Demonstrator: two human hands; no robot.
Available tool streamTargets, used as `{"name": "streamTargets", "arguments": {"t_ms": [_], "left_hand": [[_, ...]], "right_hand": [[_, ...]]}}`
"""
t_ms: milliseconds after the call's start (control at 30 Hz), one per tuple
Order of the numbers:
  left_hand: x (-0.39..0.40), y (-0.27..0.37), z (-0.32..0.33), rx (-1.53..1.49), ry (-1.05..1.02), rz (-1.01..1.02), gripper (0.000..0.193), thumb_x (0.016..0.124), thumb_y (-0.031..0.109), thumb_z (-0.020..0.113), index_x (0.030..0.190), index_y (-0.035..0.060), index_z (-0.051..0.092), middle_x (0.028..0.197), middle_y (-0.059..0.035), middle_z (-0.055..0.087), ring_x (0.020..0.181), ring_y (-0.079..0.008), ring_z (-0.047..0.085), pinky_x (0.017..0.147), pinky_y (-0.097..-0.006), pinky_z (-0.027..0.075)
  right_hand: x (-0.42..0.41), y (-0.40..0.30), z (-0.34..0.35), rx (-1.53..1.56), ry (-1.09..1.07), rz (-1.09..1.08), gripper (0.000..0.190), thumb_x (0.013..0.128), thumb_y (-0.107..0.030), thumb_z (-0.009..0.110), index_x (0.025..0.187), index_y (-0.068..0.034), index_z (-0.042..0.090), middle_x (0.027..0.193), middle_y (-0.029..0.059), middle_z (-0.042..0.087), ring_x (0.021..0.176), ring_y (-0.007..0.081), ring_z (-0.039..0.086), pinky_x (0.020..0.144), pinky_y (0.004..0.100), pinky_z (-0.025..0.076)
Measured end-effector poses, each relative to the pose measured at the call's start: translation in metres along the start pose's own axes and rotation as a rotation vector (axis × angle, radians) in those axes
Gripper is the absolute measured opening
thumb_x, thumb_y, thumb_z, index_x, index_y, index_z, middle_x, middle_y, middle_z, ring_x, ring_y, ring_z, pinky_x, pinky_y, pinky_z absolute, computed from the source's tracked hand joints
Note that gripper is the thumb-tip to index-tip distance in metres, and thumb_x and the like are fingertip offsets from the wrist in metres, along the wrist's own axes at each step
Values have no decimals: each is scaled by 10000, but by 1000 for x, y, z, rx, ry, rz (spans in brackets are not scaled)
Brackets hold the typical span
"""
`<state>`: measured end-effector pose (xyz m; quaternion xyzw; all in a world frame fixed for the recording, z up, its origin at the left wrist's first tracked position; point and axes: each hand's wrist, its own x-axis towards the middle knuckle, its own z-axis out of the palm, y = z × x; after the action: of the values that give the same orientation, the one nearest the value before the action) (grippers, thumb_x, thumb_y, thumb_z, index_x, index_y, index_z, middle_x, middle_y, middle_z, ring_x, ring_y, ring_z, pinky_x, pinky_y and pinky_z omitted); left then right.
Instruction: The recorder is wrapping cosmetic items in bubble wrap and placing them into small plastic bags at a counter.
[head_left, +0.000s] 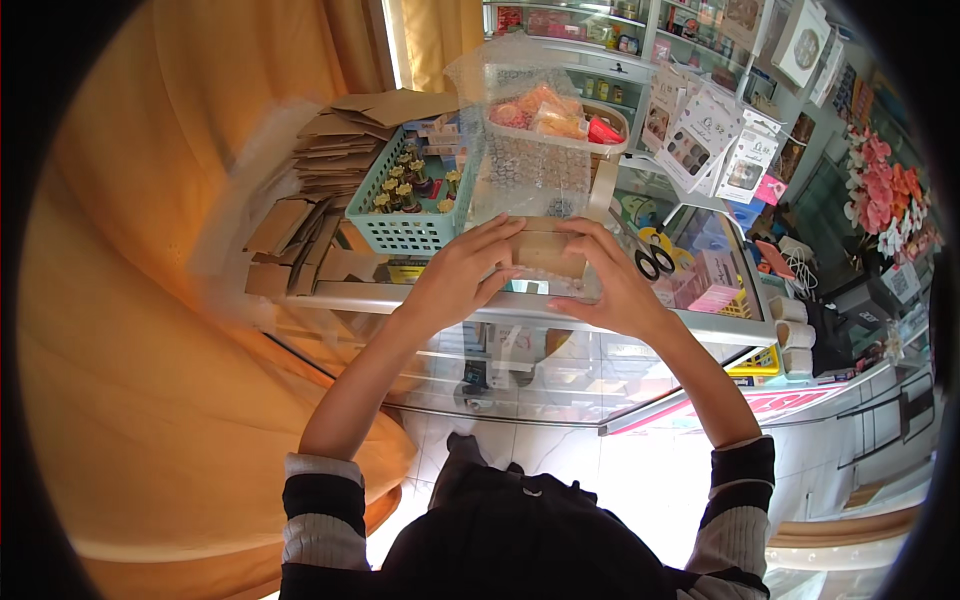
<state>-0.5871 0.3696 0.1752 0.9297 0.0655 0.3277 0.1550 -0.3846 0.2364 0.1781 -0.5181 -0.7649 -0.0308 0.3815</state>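
Note:
A small brown cardboard box (549, 253) is between my two hands, just above the front edge of the glass display counter (360, 295). My left hand (463, 271) grips its left side, fingers over the top. My right hand (611, 279) has its fingers curled on the right side, with the thumb lower and apart from the box. Behind the box, a sheet of clear bubble wrap (531, 166) lies on the counter and rises against a white basket (556, 142). Scissors with black handles (654, 262) rest right of my right hand.
At left stand a mint plastic basket (409, 234) of bottles with gold caps and stacks of folded cardboard (337, 150). Boxed nail sets (694, 142) hang on a rack at right, above pink boxes (709, 281). An orange curtain (172, 360) borders the left side.

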Motion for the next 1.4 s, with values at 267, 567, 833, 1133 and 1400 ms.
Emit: {"name": "streamTargets", "arguments": {"t_ms": [267,567,833,1133,1400], "left_hand": [[-2,17,-20,-73,-92,-50,161,859,122,654,809,19,540,1298,-155,562,1209,-343,525,943,-387,451],[6,1,-21,-383,-82,-218,192,876,132,669,819,-1,543,1087,-171,670,956,-174,645,804,-306,499],[23,-12,-13,-434,-139,-365,210,886,133,667,824,-1,518,794,-57,613,725,-81,535,674,-256,456],[29,-19,-6,-478,-162,-403,196,900,137,655,868,15,506,740,-16,546,688,-70,508,615,-243,424],[28,-16,2,-502,-42,-386,242,916,128,627,1081,35,476,930,-95,627,877,-146,613,713,-260,476]], "right_hand": [[2,-1,-3,92,-27,101,498,759,-169,761,1159,-44,491,1236,153,514,1098,345,551,900,391,461],[12,-4,-14,274,-110,236,301,857,-191,689,1069,5,602,942,122,661,855,191,641,766,299,494],[14,5,-12,289,-121,382,268,892,-221,656,1017,7,592,856,111,663,779,124,616,708,263,472],[7,-20,-5,-300,142,-157,349,775,-97,692,1089,-14,564,1192,140,558,1045,326,577,851,390,491],[2,-27,18,-448,-130,-110,633,776,-168,674,1334,3,428,1346,160,463,1248,332,448,1075,469,339]]}}
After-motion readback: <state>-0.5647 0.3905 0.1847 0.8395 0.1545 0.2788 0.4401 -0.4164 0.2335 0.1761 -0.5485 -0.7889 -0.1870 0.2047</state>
